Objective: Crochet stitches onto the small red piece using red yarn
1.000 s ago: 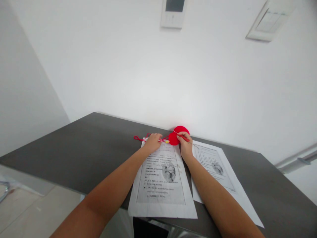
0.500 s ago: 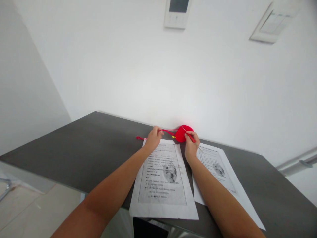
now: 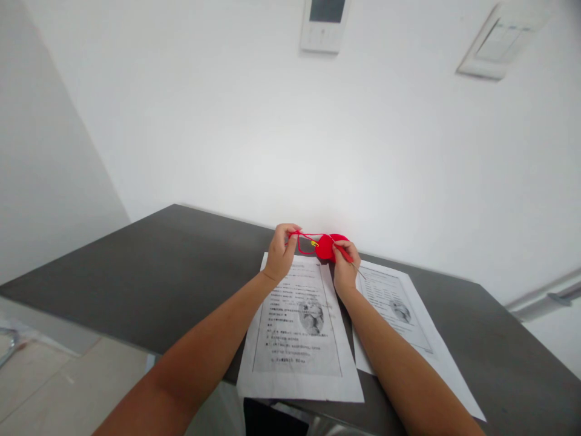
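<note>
My left hand [image 3: 281, 249] is closed on red yarn [image 3: 305, 251], which runs in strands and a loop towards the right. My right hand [image 3: 347, 263] grips a crochet hook [image 3: 345, 254] with a red handle; its thin metal end sticks out below the fingers, and a pale tip points up-left at the red work. A round red crocheted piece [image 3: 324, 247] lies against the right fingers, with more red behind it [image 3: 339, 237]. On its left edge hangs a yellow stitch marker [image 3: 314, 243]. Exactly where the hook meets the stitches is too small to tell.
Two printed sheets lie on the dark table: one sheet [image 3: 299, 384] under my left wrist, another sheet [image 3: 436, 363] beneath my right forearm. The table [image 3: 136, 272] meets a white wall [image 3: 227, 121], which carries a screen panel [image 3: 323, 27] and a switch plate [image 3: 499, 45].
My left hand has turned and risen slightly, and the yarn beside it now forms a wider loop. My right hand, hook and red piece have shifted a little left and down.
</note>
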`<state>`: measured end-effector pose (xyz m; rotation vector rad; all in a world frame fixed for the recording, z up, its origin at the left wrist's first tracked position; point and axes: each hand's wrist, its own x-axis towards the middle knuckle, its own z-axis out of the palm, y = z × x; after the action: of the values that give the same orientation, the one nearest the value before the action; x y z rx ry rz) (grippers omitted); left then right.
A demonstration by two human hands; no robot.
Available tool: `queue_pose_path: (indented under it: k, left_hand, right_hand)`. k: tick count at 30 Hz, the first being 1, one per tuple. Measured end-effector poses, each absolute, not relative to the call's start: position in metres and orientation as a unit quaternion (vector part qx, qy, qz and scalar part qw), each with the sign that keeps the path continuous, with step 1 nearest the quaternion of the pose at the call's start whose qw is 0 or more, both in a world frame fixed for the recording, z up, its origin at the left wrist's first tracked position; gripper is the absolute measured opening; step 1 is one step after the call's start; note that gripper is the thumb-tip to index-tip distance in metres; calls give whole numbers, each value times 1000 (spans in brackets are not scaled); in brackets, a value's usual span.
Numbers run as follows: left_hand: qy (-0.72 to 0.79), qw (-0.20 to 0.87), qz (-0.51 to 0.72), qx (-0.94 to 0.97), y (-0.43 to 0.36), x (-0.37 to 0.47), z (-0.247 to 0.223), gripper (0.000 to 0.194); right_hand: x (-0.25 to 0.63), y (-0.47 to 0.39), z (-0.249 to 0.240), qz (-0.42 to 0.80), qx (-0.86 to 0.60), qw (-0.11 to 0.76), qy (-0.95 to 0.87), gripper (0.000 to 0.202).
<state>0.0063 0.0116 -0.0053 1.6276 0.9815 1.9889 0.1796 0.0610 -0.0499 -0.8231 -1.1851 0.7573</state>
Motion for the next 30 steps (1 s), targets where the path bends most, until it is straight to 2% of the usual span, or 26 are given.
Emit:
queue_pose_path:
  k: [4, 6, 9, 12, 19, 21, 24, 30]
  left_hand:
    - [403, 279, 635, 597, 13, 4, -10, 19]
    - [447, 256, 614, 597, 18, 1, -14, 18]
    - [519, 151, 596, 594, 26, -2, -21, 6]
    - [543, 75, 519, 656, 31, 0, -27, 18]
    - [522, 126, 302, 788, 22, 25, -37, 13]
    - [529, 145, 295, 783, 23, 28, -39, 5]
    - [543, 172, 319, 757, 27, 24, -43, 20]
    - [585, 238, 450, 631, 38, 9, -40, 14]
  right_hand:
    - [180, 60, -47, 300, -367, 729, -493, 10]
    - [180, 60, -44, 293, -366, 737, -487, 10]
    - [181, 59, -42, 289, -367, 740, -484, 9]
    - [181, 58, -41, 286, -365, 739, -490, 8]
    - [179, 58, -42, 266, -362, 730, -514, 6]
    - [179, 59, -43, 264, -363, 730, -516, 5]
    - [179, 60, -45, 264, -367, 725, -519, 6]
    - [179, 58, -45, 262, -369, 725, -520, 8]
